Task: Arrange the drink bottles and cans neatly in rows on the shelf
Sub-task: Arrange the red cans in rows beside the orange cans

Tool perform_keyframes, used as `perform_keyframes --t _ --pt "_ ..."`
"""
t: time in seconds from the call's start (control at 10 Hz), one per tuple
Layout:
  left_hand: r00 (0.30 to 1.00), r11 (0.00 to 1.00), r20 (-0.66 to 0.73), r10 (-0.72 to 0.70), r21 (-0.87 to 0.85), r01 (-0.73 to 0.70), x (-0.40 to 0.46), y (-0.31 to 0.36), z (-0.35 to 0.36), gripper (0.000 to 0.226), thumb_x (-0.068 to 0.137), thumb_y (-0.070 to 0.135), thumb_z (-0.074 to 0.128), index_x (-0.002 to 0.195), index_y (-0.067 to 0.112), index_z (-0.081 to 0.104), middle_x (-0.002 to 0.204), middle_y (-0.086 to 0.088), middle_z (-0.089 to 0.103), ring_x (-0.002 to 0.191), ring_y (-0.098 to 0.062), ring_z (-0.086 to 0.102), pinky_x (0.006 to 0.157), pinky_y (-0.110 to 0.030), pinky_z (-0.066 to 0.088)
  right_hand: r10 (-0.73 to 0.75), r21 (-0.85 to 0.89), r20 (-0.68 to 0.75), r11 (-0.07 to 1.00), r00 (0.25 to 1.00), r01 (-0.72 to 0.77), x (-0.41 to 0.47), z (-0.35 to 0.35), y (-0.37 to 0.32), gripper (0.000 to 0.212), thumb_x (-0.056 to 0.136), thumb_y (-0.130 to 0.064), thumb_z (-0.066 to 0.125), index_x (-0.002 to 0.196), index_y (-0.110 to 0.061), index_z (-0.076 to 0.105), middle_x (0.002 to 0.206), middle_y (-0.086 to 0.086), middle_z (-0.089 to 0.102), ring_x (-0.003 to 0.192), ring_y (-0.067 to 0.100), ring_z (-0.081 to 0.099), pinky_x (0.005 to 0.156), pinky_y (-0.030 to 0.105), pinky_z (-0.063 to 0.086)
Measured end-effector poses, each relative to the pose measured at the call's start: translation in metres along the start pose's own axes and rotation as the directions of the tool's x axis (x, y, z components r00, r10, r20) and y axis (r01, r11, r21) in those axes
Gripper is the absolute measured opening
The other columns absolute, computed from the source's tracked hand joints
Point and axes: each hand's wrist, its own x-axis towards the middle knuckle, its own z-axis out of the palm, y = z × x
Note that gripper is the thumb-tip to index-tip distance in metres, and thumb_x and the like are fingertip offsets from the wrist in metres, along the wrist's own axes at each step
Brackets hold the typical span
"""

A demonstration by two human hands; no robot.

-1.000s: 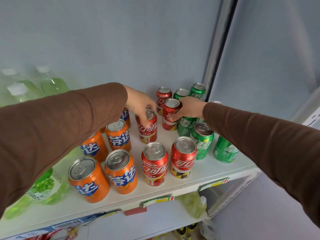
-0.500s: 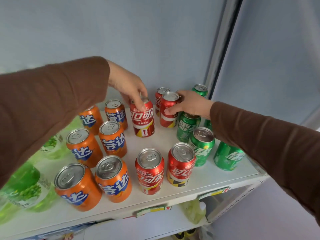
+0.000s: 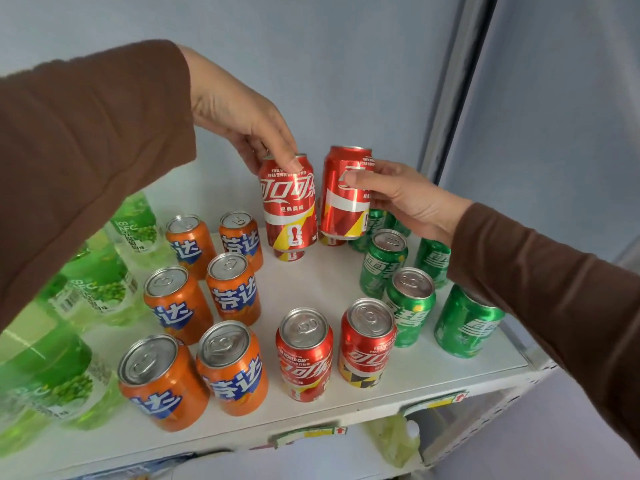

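Head view shows the left hand holding one red cola can by its top rim, fingers curled down over the lid edge. The right hand grips a second red can round its side wall, thumb in front. Both cans are lifted off the white shelf, at the far middle, close to each other but apart.

Handling, as judged: cans look sealed, so prob. full and rather heavy for their size. The metal wall is stiff but smooth, maybe slippery, and dents if squeezed hard. Safest hold is round the middle of the body; the rim pinch is weaker w/ a full can.

Count, approx.: 6 orange cans at left-middle. Red cans: 2 held, 2 at the near edge, and at least 2 more partly hidden under the held ones. Green cans on the right: about 6, some hidden behind the right arm. Green bottles at far left: at least 4, blurred, so no exact no.
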Motion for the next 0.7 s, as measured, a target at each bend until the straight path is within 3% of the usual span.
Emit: perform_keyframes --t 0.1,0.2,0.3,0.4,0.5,0.6,0.7 --pt "0.998 0.999 0.066 -0.018 0.044 0.015 -0.006 0.001 0.000 0.121 0.008 0.073 0.088 0.110 0.010 0.075 0.103 -0.009 0.078 0.100 -0.026 0.073 0.096 -0.041 0.055 0.005 -0.011 0.021 1.000 1.000 -0.005 -0.005 0.003 -0.003 0.045 0.086 -0.034 0.073 0.127 -0.018 0.065 0.115 0.000 0.077 0.106 0.015 0.072 0.100 0.031 0.049" --pt "0.981 0.996 0.196 -0.007 0.089 -0.010 -0.013 0.004 -0.004 0.093 0.035 0.070 0.088 0.112 0.018 0.075 0.108 -0.004 0.077 0.106 -0.021 0.071 0.096 -0.034 0.052 -0.002 -0.016 0.037 1.000 0.999 0.002 -0.006 0.003 -0.003 0.042 0.085 -0.033 0.073 0.123 -0.018 0.067 0.115 0.001 0.077 0.104 0.015 0.072 0.098 0.030 0.049" --pt "0.981 0.996 0.194 -0.019 0.091 0.001 -0.018 0.002 0.001 0.088 0.039 0.069 0.087 0.112 0.020 0.075 0.107 -0.002 0.077 0.103 -0.018 0.072 0.088 -0.029 0.054 0.008 -0.033 0.072 0.999 0.997 -0.005 -0.008 0.004 -0.001 0.054 0.077 -0.038 0.075 0.126 -0.017 0.067 0.117 0.001 0.077 0.108 0.017 0.072 0.100 0.030 0.049" --pt "0.981 0.994 0.189 -0.031 0.108 0.011 -0.017 0.003 0.013 0.069 0.054 0.059 0.088 0.109 0.020 0.073 0.105 -0.001 0.078 0.099 -0.016 0.073 0.081 -0.023 0.056 0.032 -0.087 0.110 0.996 0.993 -0.022 -0.004 0.005 0.007 0.062 0.075 -0.038 0.081 0.132 -0.018 0.065 0.120 0.002 0.076 0.114 0.020 0.071 0.109 0.041 0.048" --pt "0.982 0.990 0.181 -0.048 0.139 0.023 -0.013 0.002 0.027 0.048 0.068 0.039 0.081 0.109 0.016 0.070 0.101 -0.001 0.078 0.098 -0.017 0.073 0.084 -0.027 0.055 0.071 -0.171 0.161 0.984 0.984 -0.043 -0.002 0.007 0.016 0.061 0.074 -0.036 0.085 0.130 -0.021 0.065 0.121 0.000 0.076 0.116 0.019 0.070 0.114 0.047 0.044" --pt "0.982 0.982 0.178 -0.067 0.187 0.033 -0.009 0.000 0.043 0.046 0.074 0.032 0.078 0.113 0.010 0.067 0.105 -0.003 0.076 0.094 -0.014 0.072 0.085 -0.027 0.056 0.108 -0.256 0.192 0.965 0.975 -0.057 -0.003 0.007 0.022 0.052 0.075 -0.026 0.085 0.123 -0.026 0.064 0.115 -0.005 0.077 0.106 0.012 0.074 0.106 0.040 0.051" --pt "0.981 0.970 0.177 -0.075 0.242 0.031 -0.003 -0.004 0.058 0.045 0.080 0.028 0.079 0.117 0.010 0.063 0.111 -0.004 0.069 0.093 -0.012 0.068 0.078 -0.022 0.054 0.136 -0.339 0.216 0.939 0.967 -0.057 -0.003 0.010 0.027 0.058 0.079 -0.017 0.085 0.131 -0.022 0.060 0.120 -0.006 0.075 0.107 0.008 0.073 0.104 0.033 0.053"
